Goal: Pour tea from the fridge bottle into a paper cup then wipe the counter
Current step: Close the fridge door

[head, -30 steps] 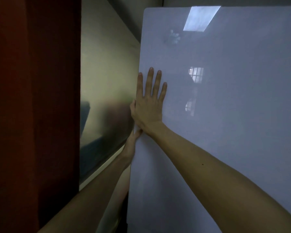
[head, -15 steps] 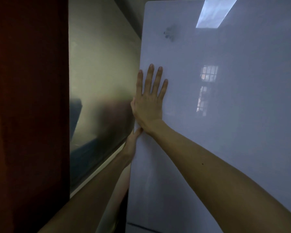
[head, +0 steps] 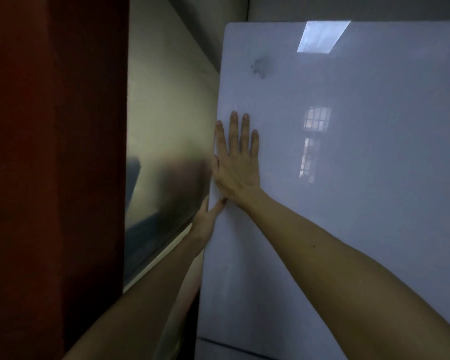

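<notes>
Right hand [head: 235, 167] lies flat, fingers straight, on the fridge door [head: 348, 203] by its left edge. Left hand [head: 205, 222], at its 7 o'clock, grips that edge. Red panel [head: 50, 152] at 9 o'clock.

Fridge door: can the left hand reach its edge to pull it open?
Probably yes. The left hand is right at the edge of the fridge door, thumb on the front, and nothing sits between them.

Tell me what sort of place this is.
Probably a dim kitchen corner. A tall glossy white fridge door fills the right, the right hand flat on it, the left hand gripping its edge; a brushed metal panel stands beside it.
</notes>
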A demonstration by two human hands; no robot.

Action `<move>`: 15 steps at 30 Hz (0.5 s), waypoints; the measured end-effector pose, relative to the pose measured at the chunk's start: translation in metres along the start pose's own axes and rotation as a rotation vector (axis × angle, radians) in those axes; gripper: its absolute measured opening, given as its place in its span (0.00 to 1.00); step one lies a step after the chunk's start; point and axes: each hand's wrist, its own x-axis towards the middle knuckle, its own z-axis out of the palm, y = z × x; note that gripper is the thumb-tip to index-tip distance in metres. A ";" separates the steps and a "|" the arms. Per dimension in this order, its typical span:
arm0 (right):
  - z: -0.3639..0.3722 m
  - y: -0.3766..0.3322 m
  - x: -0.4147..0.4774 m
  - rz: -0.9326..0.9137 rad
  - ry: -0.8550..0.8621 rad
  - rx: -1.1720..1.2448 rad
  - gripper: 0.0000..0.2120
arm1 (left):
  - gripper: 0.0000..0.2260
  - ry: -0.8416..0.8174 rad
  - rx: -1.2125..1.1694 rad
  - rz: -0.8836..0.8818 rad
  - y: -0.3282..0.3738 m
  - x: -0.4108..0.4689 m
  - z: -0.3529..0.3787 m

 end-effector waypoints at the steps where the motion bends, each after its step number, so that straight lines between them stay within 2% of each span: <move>1: -0.004 0.004 -0.002 -0.035 -0.027 0.001 0.32 | 0.31 0.006 0.026 0.023 0.001 -0.002 0.000; 6: -0.032 0.021 -0.027 -0.112 -0.193 0.034 0.34 | 0.30 -0.019 0.201 0.068 0.015 -0.031 -0.003; 11: -0.063 0.035 -0.079 -0.042 -0.379 0.056 0.34 | 0.30 -0.029 0.472 0.029 0.025 -0.076 0.004; 15: -0.088 0.045 -0.123 0.038 -0.602 0.119 0.27 | 0.29 -0.054 0.766 -0.039 0.033 -0.121 0.012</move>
